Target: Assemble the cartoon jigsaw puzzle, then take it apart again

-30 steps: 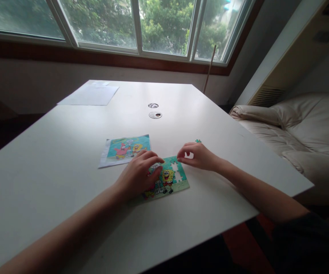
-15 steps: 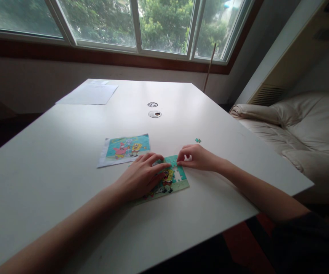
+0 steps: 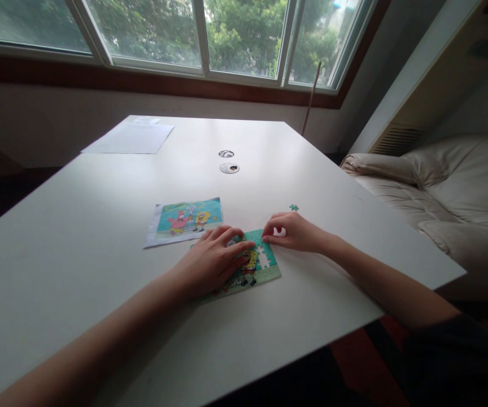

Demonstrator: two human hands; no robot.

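A jigsaw puzzle (image 3: 249, 277) with a cartoon picture lies on the white table, partly covered by my left hand (image 3: 216, 257). That hand rests flat across the puzzle with its fingers spread. At the upper right of the puzzle, my right hand (image 3: 286, 230) has thumb and index finger pinched on a jigsaw piece, mostly hidden by the fingertips. Just below them a white gap shows in the teal part of the puzzle. One loose teal piece (image 3: 293, 207) lies beyond my right hand. A printed picture sheet (image 3: 188, 219) with the same characters lies behind my left hand.
White paper sheets (image 3: 129, 138) lie at the far left of the table (image 3: 78, 226). Two round holes, one with a cover (image 3: 229, 168), are set in the table's middle. A cream leather sofa (image 3: 451, 186) stands to the right, and windows run behind the table.
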